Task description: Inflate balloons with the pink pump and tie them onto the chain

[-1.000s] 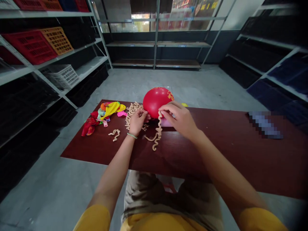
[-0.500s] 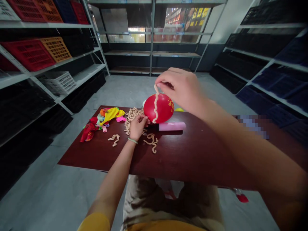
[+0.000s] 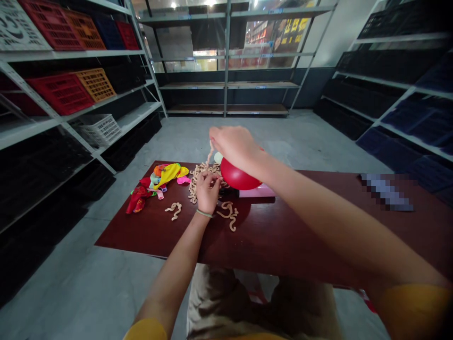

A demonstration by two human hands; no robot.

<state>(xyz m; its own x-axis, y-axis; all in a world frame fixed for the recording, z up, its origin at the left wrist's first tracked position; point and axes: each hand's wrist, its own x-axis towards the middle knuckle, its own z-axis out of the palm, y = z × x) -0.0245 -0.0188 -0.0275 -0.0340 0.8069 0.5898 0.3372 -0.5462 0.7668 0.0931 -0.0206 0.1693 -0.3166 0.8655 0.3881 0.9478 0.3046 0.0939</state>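
Note:
An inflated red balloon (image 3: 236,177) rests on the dark red table (image 3: 290,231), partly hidden behind my right wrist. My left hand (image 3: 207,190) is closed at the balloon's neck, its fingers pinched there. Raised above the balloon, my right hand (image 3: 233,145) pinches the end of a curly beige ribbon (image 3: 211,153) that hangs down to the left. A pink tube (image 3: 255,191), possibly a pump, lies just behind the balloon. More ribbon strands (image 3: 230,213) lie loose on the table near my left wrist.
A heap of uninflated coloured balloons (image 3: 159,179) and a pile of beige ribbons (image 3: 198,177) lie at the table's far left. Metal shelves with red, orange and white crates (image 3: 76,85) line the left; dark shelving stands at right and back.
My right hand has pulled the ribbon up off the table, high over the balloon, then dropped lower and leftward. My left hand has stayed at the balloon's neck.

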